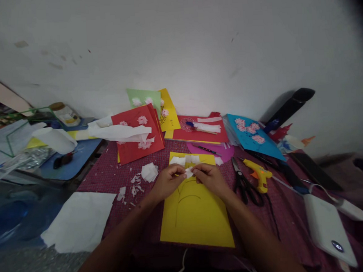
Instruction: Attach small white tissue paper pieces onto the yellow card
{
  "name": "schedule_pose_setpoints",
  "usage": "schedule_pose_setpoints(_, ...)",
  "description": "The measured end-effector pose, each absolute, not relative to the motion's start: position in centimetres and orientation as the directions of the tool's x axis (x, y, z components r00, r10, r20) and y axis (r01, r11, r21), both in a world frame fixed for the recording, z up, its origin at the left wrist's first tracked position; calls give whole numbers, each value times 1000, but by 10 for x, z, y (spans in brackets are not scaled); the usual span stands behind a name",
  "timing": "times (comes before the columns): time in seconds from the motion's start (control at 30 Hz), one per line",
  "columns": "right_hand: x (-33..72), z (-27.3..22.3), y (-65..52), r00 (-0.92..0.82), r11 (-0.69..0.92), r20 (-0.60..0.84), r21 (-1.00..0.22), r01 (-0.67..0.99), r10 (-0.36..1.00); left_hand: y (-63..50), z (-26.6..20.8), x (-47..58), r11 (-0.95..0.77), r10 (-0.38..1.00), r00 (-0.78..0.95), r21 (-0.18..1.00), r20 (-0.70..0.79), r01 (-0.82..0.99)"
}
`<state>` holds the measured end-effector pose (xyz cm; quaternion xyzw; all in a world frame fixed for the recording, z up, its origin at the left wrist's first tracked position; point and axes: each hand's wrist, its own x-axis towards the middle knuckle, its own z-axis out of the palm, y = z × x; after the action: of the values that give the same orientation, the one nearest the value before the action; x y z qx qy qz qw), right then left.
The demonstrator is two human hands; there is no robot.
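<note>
Between them, my left hand [172,180] and my right hand [209,176] pinch a small piece of white tissue paper [189,172], fingertips closed on its two sides. Both hands are above the upper part of a yellow sheet of paper [195,221], which has dark curved lines drawn on it. More white tissue pieces [192,159] lie along the sheet's top edge. Left of my left hand sits a small stack of cut white tissue [149,172], with torn scraps [137,189] beside it.
Black-handled scissors [245,186] and a yellow glue gun [260,175] lie to the right, near a white power bank [330,229]. Red paper [136,151] and blue paper [255,139] with pink flowers stand at the back. A large white tissue sheet [80,220] hangs over the left edge.
</note>
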<state>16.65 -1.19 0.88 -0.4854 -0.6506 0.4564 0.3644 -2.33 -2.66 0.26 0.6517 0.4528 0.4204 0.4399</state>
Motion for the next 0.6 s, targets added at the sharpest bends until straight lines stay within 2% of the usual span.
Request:
schedule_pose_setpoints(0.17,168,8,-9,-229,112,33,-934,340,973,-25,3,-27,-190,970,184,971,161,149)
schedule_pose_setpoints(0.43,169,4,-7,-210,119,39,-916,384,977,-23,0,-27,48,996,78,998,-45,-39)
schedule_pose_setpoints(0.5,170,2,-6,-211,131,48,-905,404,976,-25,2,-31,79,995,58,997,-79,0)
schedule_pose_setpoints(0.6,170,-2,-6,-222,141,50,-899,415,974,-30,10,-52,8,998,60,975,-21,221)
